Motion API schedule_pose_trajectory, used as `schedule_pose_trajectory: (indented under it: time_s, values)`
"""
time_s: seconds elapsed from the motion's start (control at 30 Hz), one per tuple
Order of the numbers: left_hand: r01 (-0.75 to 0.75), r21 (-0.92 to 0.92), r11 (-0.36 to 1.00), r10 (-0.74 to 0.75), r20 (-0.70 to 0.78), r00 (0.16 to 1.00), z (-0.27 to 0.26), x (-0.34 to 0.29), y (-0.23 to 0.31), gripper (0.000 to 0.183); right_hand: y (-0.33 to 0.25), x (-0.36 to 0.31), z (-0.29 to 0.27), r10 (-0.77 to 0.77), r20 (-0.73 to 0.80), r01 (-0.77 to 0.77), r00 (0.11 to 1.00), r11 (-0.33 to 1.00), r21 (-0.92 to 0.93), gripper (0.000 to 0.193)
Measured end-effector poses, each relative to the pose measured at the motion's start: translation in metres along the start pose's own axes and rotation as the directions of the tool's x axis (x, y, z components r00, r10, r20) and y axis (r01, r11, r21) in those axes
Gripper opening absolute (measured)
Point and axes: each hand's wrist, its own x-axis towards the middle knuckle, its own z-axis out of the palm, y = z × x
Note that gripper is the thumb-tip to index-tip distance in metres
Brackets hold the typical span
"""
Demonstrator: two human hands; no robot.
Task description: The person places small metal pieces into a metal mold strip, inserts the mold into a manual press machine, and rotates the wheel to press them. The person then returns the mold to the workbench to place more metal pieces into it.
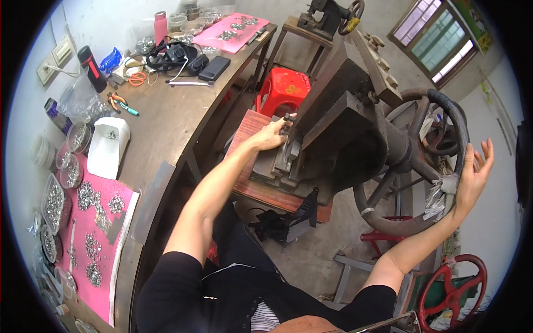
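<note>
At the die of a dark hand-wheel press (327,122), my left hand (271,136) reaches in with index finger and thumb apart. Its fingertips touch the metal fixture (284,161) beside a small dark knob; whether a tiny part lies under them is too small to tell. My right hand (473,175) is open, fingers stretched upward, its palm side against the rim of the large dark wheel (460,119). Pale frayed cloth (441,197) is wrapped around the rim beside that wrist. The press stands on a reddish wooden board (244,130).
Left of me, a workbench (161,122) carries pink sheets (102,222) with small metal pieces, filled tubs, a white scoop (109,147) and pliers (119,102). A red stool (284,89) stands behind the press. A red wheel (452,291) is at lower right; another press (327,19) stands at the back.
</note>
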Motion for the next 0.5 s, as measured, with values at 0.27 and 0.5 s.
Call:
schedule_pose_trajectory:
  time_s: [0.27, 0.5]
  values:
    - [-0.132, 0.347, 0.929, 0.141, -0.001, 0.990, -0.017, -0.044, 0.043, 0.057, 0.021, 0.017, -0.005, -0.031, 0.047, 0.031, 0.998, 0.999, 0.016, 0.048]
    - [-0.323, 0.495, 0.807, 0.420, -0.095, 0.903, 0.014, -0.064, 0.050, 0.031, -0.003, -0.007, -0.002, -0.163, -0.159, 0.139, 0.974, 0.978, -0.153, 0.036]
